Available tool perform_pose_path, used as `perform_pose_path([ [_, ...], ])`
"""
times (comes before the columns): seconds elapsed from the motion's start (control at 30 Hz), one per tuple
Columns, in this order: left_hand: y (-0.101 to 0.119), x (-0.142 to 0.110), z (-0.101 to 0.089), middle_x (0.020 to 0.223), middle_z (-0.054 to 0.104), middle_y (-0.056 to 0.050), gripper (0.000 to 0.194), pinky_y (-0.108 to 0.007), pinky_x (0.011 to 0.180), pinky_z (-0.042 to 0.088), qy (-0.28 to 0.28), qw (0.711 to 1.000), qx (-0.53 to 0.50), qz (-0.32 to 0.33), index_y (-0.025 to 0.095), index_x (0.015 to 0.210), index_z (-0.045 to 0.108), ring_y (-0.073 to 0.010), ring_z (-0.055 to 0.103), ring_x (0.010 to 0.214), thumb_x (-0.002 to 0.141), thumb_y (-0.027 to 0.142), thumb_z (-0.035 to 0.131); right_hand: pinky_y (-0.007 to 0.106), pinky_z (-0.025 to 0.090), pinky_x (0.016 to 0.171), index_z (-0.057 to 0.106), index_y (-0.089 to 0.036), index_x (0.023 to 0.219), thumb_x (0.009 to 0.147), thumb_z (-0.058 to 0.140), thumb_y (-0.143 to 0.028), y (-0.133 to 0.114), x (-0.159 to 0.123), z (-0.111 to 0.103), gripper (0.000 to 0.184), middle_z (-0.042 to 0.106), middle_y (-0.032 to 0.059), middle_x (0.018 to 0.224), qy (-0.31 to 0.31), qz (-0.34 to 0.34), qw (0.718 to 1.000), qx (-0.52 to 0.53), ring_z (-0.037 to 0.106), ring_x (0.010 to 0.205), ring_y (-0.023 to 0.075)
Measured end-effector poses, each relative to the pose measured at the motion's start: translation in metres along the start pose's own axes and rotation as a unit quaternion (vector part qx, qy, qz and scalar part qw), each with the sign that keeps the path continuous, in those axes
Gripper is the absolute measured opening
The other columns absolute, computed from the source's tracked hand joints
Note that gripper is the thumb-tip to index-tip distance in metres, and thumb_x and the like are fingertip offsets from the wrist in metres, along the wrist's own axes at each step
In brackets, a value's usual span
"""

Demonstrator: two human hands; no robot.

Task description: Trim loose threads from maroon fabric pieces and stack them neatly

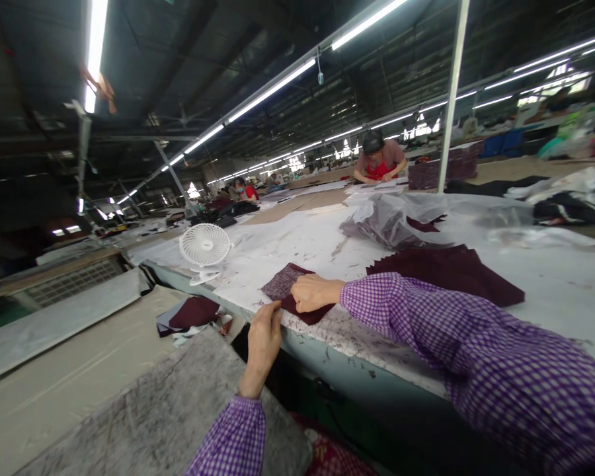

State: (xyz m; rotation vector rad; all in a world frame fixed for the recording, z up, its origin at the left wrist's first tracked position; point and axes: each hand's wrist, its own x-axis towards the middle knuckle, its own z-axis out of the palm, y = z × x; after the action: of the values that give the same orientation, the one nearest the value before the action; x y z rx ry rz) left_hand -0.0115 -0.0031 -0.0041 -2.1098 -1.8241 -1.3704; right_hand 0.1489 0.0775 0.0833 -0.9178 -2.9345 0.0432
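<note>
Near the front edge of the white-topped table (287, 241) lies a maroon fabric piece (310, 315) with a speckled grey piece (283, 281) beside and partly over it. My right hand (313, 293) is closed in a loose fist on top of the fabric; whatever its fingers hold is hidden. At the table edge, my left hand (265, 334) has its thumb and fingertips pinched on the near left edge of the maroon fabric. To the right, a stack of maroon fabric pieces (456, 271) with jagged edges lies under and behind my right forearm.
A small white fan (205, 246) stands at the table's left edge. Clear plastic wrapping (387, 221) lies behind the maroon stack. Left and lower, a grey surface (153, 403) holds maroon and grey scraps (193, 314). A metal pole (453, 99) rises behind; a co-worker (379, 162) leans over the far table.
</note>
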Motion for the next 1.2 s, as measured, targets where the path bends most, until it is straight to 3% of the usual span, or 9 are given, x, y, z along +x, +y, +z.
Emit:
perform_pose_path([
  [0.1, 0.001, 0.000, 0.001, 0.106, 0.069, -0.009, 0.025, -0.040, 0.093, 0.049, 0.001, 1.000, -0.001, -0.001, 0.018, 0.106, 0.062, -0.0224, 0.064, 0.101, 0.089, 0.022, 0.044, 0.024, 0.042, 0.056, 0.060, -0.013, 0.057, 0.068, 0.054, -0.020, 0.013, 0.000, 0.004, 0.015, 0.060, 0.0043, 0.054, -0.032, 0.011, 0.990, 0.140, 0.058, 0.058, 0.0152],
  [0.23, 0.000, 0.002, 0.000, 0.105, 0.069, -0.010, 0.026, -0.040, 0.092, 0.049, -0.010, 1.000, 0.010, 0.009, 0.017, 0.106, 0.063, -0.0226, 0.064, 0.100, 0.088, 0.019, 0.044, 0.021, 0.044, 0.054, 0.054, -0.014, 0.061, 0.069, 0.049, -0.012, 0.035, -0.003, 0.016, 0.009, 0.055, -0.0024, 0.052, -0.035, 0.062, 0.907, 0.415, 0.053, 0.051, 0.0095],
  [0.33, -0.001, 0.004, -0.005, 0.103, 0.070, -0.009, 0.025, -0.039, 0.090, 0.050, -0.020, 1.000, 0.002, -0.004, 0.017, 0.104, 0.064, -0.0226, 0.065, 0.098, 0.087, 0.020, 0.046, 0.019, 0.045, 0.057, 0.051, -0.015, 0.066, 0.073, 0.047, -0.010, 0.044, -0.006, 0.022, 0.010, 0.053, -0.0048, 0.054, -0.019, 0.067, 0.877, 0.476, 0.052, 0.052, 0.0078],
  [0.43, 0.000, 0.006, -0.010, 0.099, 0.069, -0.010, 0.024, -0.039, 0.086, 0.051, 0.037, 0.999, 0.004, -0.028, 0.016, 0.100, 0.066, -0.0231, 0.065, 0.093, 0.088, 0.022, 0.046, 0.020, 0.046, 0.060, 0.052, -0.014, 0.068, 0.075, 0.046, -0.009, 0.046, -0.008, 0.023, 0.011, 0.054, -0.0037, 0.057, -0.018, 0.064, 0.858, 0.510, 0.053, 0.056, 0.0087],
  [0.53, 0.005, 0.010, -0.009, 0.096, 0.068, -0.010, 0.023, -0.039, 0.087, 0.050, 0.069, 0.997, 0.013, 0.030, 0.017, 0.094, 0.068, -0.0225, 0.063, 0.094, 0.089, 0.021, 0.045, 0.021, 0.046, 0.059, 0.051, -0.014, 0.069, 0.076, 0.045, -0.007, 0.043, -0.009, 0.022, 0.012, 0.056, -0.0026, 0.058, -0.022, 0.063, 0.852, 0.519, 0.054, 0.057, 0.0099],
  [0.7, 0.016, 0.023, 0.004, 0.098, 0.069, -0.010, 0.030, -0.036, 0.087, 0.048, -0.041, 0.992, 0.039, 0.112, 0.015, 0.097, 0.069, -0.0207, 0.061, 0.094, 0.090, 0.014, 0.039, 0.020, 0.045, 0.057, 0.049, -0.015, 0.069, 0.076, 0.043, -0.007, 0.044, -0.007, 0.024, 0.012, 0.053, -0.0035, 0.056, -0.018, 0.061, 0.854, 0.516, 0.053, 0.055, 0.0095],
  [0.9, 0.026, 0.023, 0.010, 0.097, 0.069, -0.008, 0.040, -0.037, 0.081, 0.042, -0.091, 0.975, 0.193, 0.061, 0.018, 0.123, 0.060, -0.0233, 0.057, 0.093, 0.091, 0.012, 0.036, 0.020, 0.039, 0.053, 0.051, -0.014, 0.073, 0.081, 0.054, -0.020, 0.050, -0.002, 0.028, 0.010, 0.050, -0.0029, 0.061, 0.013, 0.047, 0.880, 0.473, 0.047, 0.057, 0.0091],
  [1.1, 0.032, 0.032, -0.003, 0.098, 0.068, -0.006, 0.054, -0.034, 0.084, 0.040, -0.153, 0.971, 0.183, 0.036, 0.024, 0.133, 0.051, -0.0211, 0.055, 0.094, 0.086, 0.003, 0.034, 0.024, 0.042, 0.064, 0.054, -0.014, 0.096, 0.073, 0.069, -0.050, 0.039, -0.004, 0.023, 0.046, 0.061, 0.0035, 0.086, 0.070, 0.000, 0.944, 0.323, 0.054, 0.074, 0.0137],
  [1.2, 0.032, 0.036, -0.009, 0.095, 0.068, -0.006, 0.058, -0.035, 0.083, 0.040, -0.182, 0.965, 0.181, 0.058, 0.025, 0.137, 0.046, -0.0212, 0.056, 0.092, 0.085, 0.002, 0.033, 0.025, 0.043, 0.064, 0.057, -0.014, 0.085, 0.079, 0.064, -0.036, 0.028, -0.004, 0.020, 0.024, 0.063, 0.0048, 0.081, 0.085, 0.040, 0.966, 0.243, 0.056, 0.072, 0.0146],
])
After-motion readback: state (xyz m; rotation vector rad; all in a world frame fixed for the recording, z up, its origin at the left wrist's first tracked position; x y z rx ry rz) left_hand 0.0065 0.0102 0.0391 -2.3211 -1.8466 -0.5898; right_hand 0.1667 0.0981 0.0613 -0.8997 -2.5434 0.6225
